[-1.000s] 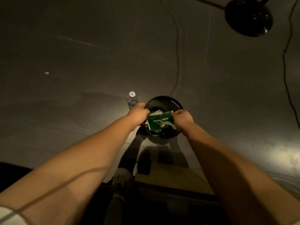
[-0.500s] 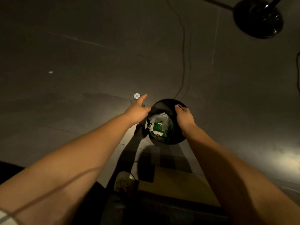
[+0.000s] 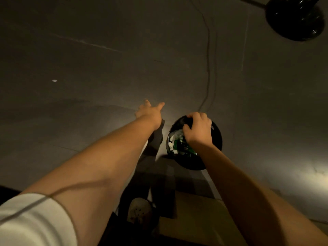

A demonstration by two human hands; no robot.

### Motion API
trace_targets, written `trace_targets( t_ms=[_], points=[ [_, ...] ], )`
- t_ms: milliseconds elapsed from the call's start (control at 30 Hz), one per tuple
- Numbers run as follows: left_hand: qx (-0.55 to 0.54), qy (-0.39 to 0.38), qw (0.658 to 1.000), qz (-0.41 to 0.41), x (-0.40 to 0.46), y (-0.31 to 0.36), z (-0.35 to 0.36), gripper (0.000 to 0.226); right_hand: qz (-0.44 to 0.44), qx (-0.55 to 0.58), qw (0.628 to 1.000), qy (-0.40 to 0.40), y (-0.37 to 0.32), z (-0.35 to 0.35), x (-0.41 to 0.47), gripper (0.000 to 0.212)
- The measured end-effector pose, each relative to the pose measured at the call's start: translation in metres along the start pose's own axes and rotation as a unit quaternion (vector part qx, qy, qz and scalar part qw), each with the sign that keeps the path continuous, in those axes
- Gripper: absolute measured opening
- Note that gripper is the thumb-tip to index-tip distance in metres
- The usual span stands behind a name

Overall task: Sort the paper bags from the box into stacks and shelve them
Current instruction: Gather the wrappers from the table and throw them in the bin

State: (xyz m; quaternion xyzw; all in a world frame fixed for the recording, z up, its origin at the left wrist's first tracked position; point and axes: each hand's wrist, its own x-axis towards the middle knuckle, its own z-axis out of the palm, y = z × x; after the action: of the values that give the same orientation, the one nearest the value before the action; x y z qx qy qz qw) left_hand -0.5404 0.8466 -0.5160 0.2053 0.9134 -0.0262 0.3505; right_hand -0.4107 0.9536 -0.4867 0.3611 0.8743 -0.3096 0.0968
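A black round bin [image 3: 215,139] stands on the dim floor, with white scraps and a green packet [image 3: 182,148] inside it. My right hand [image 3: 197,130] rests over the bin's far rim, fingers curled around the edge and thumb inside. To the left of the bin, my left hand [image 3: 150,111] stretches forward above the floor with its fingers spread and nothing in it. A brown cardboard box [image 3: 195,217] lies near my feet at the bottom. No paper bags show.
A shoe [image 3: 140,210] is beside the box's left edge. A black round stand base [image 3: 294,18] sits at the top right. A dark cable [image 3: 207,68] runs down the floor toward the bin. A white scrap [image 3: 54,80] lies far left.
The green packet left both hands and now lies in the bin. My right hand moved onto the far rim. My left hand opened and reached forward, covering the small bottle.
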Motion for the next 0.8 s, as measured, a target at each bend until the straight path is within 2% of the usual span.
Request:
trace_targets(
  t_ms=[233, 400, 567, 700, 800],
  points=[
    [0.017, -0.062, 0.998, 0.001, 0.033, -0.003, 0.021, 0.083, 0.004, 0.007, 1.000, 0.001, 0.016, 0.010, 0.002, 0.042],
    [-0.015, -0.037, 0.999, 0.005, 0.044, -0.002, 0.028, 0.059, 0.023, 0.025, 0.999, 0.003, 0.020, 0.015, 0.003, 0.042],
    [-0.010, -0.041, 0.999, 0.012, 0.041, -0.007, 0.036, 0.046, 0.030, 0.037, 0.999, -0.005, 0.021, 0.015, 0.000, 0.041],
    [-0.110, 0.021, 0.994, -0.004, 0.027, -0.013, 0.034, 0.027, 0.033, 0.039, 0.999, -0.002, 0.020, 0.013, -0.007, 0.039],
    [-0.275, 0.107, 0.955, -0.024, 0.004, -0.016, 0.018, 0.024, 0.027, 0.048, 0.998, -0.004, 0.018, 0.007, -0.014, 0.039]
  ],
)
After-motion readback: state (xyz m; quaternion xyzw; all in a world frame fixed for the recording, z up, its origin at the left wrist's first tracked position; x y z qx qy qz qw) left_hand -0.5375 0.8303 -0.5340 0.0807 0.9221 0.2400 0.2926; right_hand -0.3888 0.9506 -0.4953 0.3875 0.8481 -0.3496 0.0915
